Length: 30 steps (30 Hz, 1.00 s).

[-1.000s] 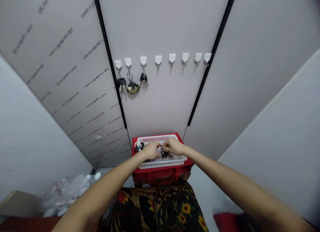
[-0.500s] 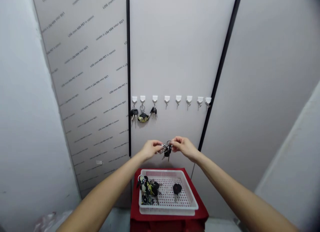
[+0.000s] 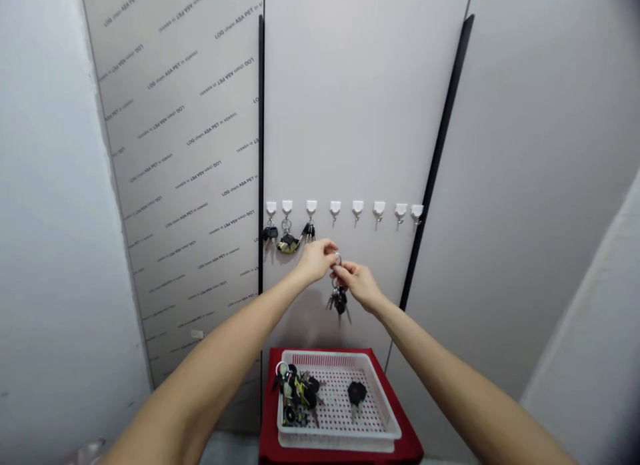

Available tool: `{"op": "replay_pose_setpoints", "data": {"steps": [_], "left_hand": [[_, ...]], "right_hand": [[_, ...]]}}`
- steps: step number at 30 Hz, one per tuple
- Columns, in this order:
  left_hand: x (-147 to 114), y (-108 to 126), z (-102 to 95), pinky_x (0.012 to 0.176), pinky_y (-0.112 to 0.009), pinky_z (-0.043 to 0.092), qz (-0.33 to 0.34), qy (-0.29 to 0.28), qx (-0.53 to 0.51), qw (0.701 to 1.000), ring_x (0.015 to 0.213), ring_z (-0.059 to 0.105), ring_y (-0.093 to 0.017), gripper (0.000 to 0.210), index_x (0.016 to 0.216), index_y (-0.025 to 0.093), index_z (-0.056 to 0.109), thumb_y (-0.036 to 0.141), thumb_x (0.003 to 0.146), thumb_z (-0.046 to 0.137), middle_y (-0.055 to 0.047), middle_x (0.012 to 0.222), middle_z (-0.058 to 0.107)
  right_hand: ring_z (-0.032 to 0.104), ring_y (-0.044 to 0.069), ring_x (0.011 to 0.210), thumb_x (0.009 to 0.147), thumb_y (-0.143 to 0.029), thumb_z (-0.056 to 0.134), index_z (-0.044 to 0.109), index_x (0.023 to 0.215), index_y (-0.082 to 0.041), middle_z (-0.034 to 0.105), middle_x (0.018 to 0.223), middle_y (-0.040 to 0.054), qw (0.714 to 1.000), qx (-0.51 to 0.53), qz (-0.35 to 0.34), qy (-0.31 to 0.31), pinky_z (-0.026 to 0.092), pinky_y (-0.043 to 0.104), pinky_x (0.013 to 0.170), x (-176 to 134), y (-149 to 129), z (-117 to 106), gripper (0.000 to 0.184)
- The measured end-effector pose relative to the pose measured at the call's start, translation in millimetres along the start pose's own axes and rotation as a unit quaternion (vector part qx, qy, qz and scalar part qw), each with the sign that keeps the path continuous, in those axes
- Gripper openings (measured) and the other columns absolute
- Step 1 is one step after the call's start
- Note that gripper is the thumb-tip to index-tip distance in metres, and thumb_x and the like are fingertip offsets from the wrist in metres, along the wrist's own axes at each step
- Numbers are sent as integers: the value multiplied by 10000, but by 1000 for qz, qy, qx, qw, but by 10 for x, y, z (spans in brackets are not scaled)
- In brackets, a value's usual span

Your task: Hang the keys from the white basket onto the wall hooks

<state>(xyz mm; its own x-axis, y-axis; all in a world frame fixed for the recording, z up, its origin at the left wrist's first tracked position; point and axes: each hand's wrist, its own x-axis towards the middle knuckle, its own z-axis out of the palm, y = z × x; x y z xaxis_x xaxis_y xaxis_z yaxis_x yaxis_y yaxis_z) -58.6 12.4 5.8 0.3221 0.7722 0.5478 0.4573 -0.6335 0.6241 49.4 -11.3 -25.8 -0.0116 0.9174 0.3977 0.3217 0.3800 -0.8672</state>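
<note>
In front of the cabinet door, below the row of hooks, a bunch of keys (image 3: pixel 340 299) with black heads hangs from a metal ring. My right hand (image 3: pixel 359 282) pinches that ring from the right. Just above and to the left, my left hand (image 3: pixel 320 258) has its thumb and fingers closed on the top of the ring. The nearest bare hook (image 3: pixel 335 210) is a little above my left hand. Three key bunches hang on the hooks at the left: black keys (image 3: pixel 271 233), a yellow-and-black bunch (image 3: pixel 288 243), and black-headed keys (image 3: pixel 309 231) partly behind my left hand.
Below my hands a white plastic basket (image 3: pixel 340 441) stands on a red box (image 3: pixel 413 445). Inside are a pile of keys and locks (image 3: pixel 299 393) and a separate black key (image 3: pixel 357 395). More white hooks (image 3: pixel 379 209) continue rightward. Black handle strips (image 3: pixel 261 151) edge the door.
Both hands have risen toward the hooks with the keys. My left hand has shifted from beside the keys to the top of the ring, and the keys now hang below my right hand.
</note>
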Motion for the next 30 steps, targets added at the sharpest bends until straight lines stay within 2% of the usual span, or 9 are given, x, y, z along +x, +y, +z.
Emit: {"op": "replay_pose_setpoints", "data": {"steps": [2, 3, 9, 17, 20, 23, 27, 28, 30], "left_hand": [[48, -21, 5, 617, -175, 394, -16, 50, -7, 999, 640, 501, -68, 221, 821, 117, 521, 151, 616, 445, -27, 741, 580], [64, -37, 11, 632, -179, 394, -25, 53, -9, 998, 657, 505, -73, 221, 824, 119, 520, 149, 618, 446, -32, 756, 581], [95, -118, 70, 699, -199, 387, -55, 20, 8, 998, 745, 511, -97, 248, 844, 125, 532, 136, 604, 471, -45, 842, 577], [68, -157, 82, 719, -222, 384, -61, -7, 59, 996, 770, 511, -119, 281, 875, 124, 533, 147, 599, 485, -49, 857, 578], [49, -170, 86, 731, -225, 377, -66, -19, 78, 995, 789, 507, -126, 291, 887, 116, 531, 152, 602, 487, -58, 884, 569], [11, -188, 95, 746, -221, 367, -70, -31, 87, 993, 808, 497, -120, 294, 897, 116, 526, 160, 609, 489, -50, 900, 559], [-119, -267, 183, 756, -227, 358, -77, -51, 71, 993, 806, 489, -102, 297, 910, 112, 513, 165, 619, 485, -35, 893, 553], [-179, -298, 231, 754, -226, 359, -79, -60, 63, 993, 802, 489, -99, 298, 913, 108, 511, 168, 623, 481, -37, 892, 552], [-341, -369, 361, 747, -220, 364, -86, -88, 49, 991, 794, 492, -98, 297, 914, 101, 510, 169, 628, 471, -46, 895, 552]], "right_hand": [[348, 33, 377, 623, -307, 416, 441, 554, -131, 433, 453, -32, 999, 25, -3, 25, 270, 168, 379, 174, -94, -26, 191], [339, 31, 370, 626, -291, 418, 438, 551, -131, 419, 439, -38, 999, 34, -3, 36, 263, 164, 370, 269, -140, -43, 178], [347, 21, 367, 655, -188, 392, 415, 535, -131, 427, 476, -27, 998, 25, 15, 64, 254, 146, 339, 722, -310, -105, 134], [360, 26, 362, 650, -195, 409, 411, 515, -128, 424, 446, -24, 994, -48, 45, 87, 266, 143, 338, 891, -205, -81, 150], [397, 42, 392, 640, -217, 422, 460, 535, -112, 437, 430, -17, 987, -117, 33, 105, 316, 157, 389, 936, -151, -79, 154], [453, 73, 467, 641, -244, 424, 517, 582, -85, 482, 464, 10, 970, -207, 7, 130, 371, 203, 494, 922, -142, -102, 194], [502, 112, 669, 639, -250, 436, 547, 787, -74, 566, 712, 62, 946, -274, -48, 170, 371, 244, 641, 675, 2, -171, 255], [502, 114, 705, 643, -240, 432, 540, 832, -83, 567, 771, 66, 942, -290, -52, 159, 366, 241, 662, 544, 99, -185, 269], [504, 116, 726, 647, -213, 422, 544, 854, -101, 571, 813, 64, 938, -335, -30, 82, 361, 228, 673, 198, 371, -196, 265]]}}
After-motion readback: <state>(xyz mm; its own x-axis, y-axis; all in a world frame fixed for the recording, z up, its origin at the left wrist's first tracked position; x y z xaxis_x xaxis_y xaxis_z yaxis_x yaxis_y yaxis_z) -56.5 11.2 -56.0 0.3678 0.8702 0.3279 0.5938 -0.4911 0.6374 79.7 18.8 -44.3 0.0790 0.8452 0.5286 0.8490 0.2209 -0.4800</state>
